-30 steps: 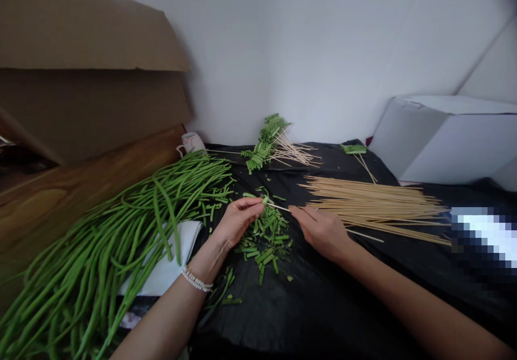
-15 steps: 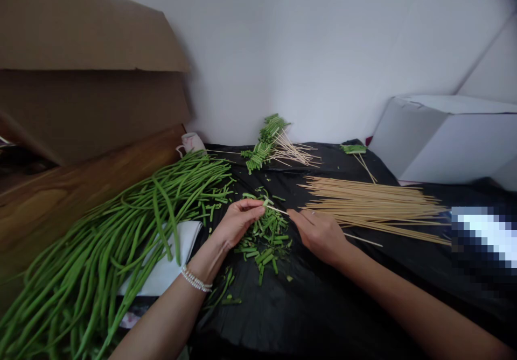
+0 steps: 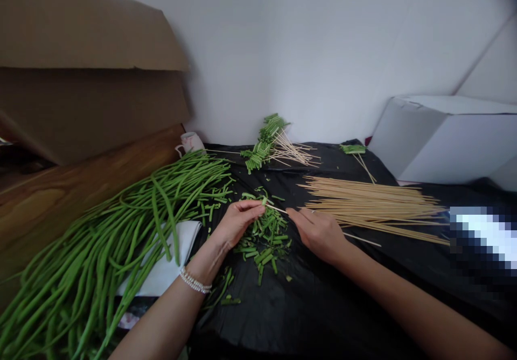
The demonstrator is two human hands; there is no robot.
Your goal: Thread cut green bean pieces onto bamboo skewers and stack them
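My left hand [image 3: 237, 221] pinches a short green bean piece [image 3: 265, 201] at its fingertips, above a heap of cut bean pieces [image 3: 266, 239] on the black plastic sheet [image 3: 315, 301]. My right hand [image 3: 319, 231] is closed on a thin bamboo skewer [image 3: 278, 208] whose tip touches that bean piece; the skewer's other end sticks out to the right behind the hand. A beaded bracelet [image 3: 194, 282] circles my left wrist.
A big pile of long green beans [image 3: 121, 236] covers the left, over a white sheet [image 3: 169, 263]. Loose bamboo skewers [image 3: 375, 204] lie at the right, finished bean skewers [image 3: 270, 145] by the wall. A cardboard box [image 3: 89, 64], a small cup [image 3: 189, 142] and a white box [image 3: 452, 134] stand around.
My right hand has slid a little to the left, bringing the skewer tip closer into the bean piece in my left fingers. Everything else stays put.
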